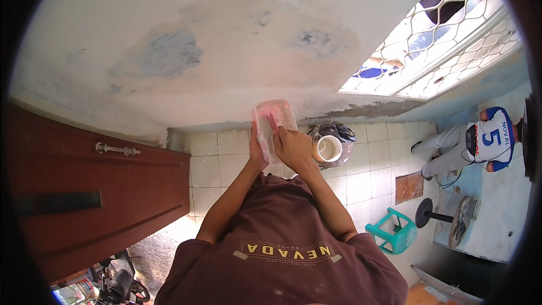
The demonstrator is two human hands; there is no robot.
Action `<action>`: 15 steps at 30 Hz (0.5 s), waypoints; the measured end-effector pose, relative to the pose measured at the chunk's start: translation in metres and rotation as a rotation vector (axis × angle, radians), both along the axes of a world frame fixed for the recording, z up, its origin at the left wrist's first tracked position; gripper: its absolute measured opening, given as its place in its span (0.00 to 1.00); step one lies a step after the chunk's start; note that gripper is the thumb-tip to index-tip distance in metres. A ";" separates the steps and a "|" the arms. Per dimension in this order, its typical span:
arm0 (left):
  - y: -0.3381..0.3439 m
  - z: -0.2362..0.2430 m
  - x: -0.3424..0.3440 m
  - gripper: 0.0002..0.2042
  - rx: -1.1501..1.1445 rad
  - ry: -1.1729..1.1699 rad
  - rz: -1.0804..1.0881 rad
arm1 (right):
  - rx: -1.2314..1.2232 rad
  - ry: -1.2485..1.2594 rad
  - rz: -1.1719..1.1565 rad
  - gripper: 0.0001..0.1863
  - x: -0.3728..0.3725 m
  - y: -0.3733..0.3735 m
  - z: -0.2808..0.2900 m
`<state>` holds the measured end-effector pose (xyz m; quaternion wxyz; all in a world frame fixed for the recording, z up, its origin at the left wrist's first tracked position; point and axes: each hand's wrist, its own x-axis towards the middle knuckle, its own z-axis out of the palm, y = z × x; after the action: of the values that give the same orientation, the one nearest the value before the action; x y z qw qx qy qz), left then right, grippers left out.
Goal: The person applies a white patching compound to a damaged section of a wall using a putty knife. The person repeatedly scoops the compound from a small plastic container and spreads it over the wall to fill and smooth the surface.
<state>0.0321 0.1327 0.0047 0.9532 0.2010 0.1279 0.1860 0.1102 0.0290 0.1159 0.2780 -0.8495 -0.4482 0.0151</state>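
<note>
My left hand point(258, 150) is closed around the left side of a clear plastic container point(286, 112) with pinkish smears inside. Over the container, my right hand point(294, 147) grips a slim red scraper point(272, 118), its lower end down in the container. The fingers partly cover the tool, so its full shape is hidden. Just ahead rises a pale wall point(226, 73) with a broad beige patch and grey-blue worn spots; neither hand touches it. Right of my right hand, a white bucket point(329, 149) stands beside a dark plastic bag point(339, 130).
A brown door point(96, 186) fills the left side. At upper right is a window grille point(406, 45). A person in a white and blue shirt point(491, 138) stands at the right. Nearby are a green stool point(393, 231) and a round-based stand point(440, 218). A motorbike point(119, 279) shows at lower left.
</note>
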 end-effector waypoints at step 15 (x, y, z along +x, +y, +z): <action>0.030 0.060 -0.015 0.40 -0.019 -0.123 0.094 | 0.944 1.664 0.029 0.12 0.012 -0.009 0.048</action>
<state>0.0175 0.1628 0.0651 0.9513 0.1740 0.0801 0.2413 0.1219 0.0202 0.1642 0.8212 -0.3609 -0.0773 0.4351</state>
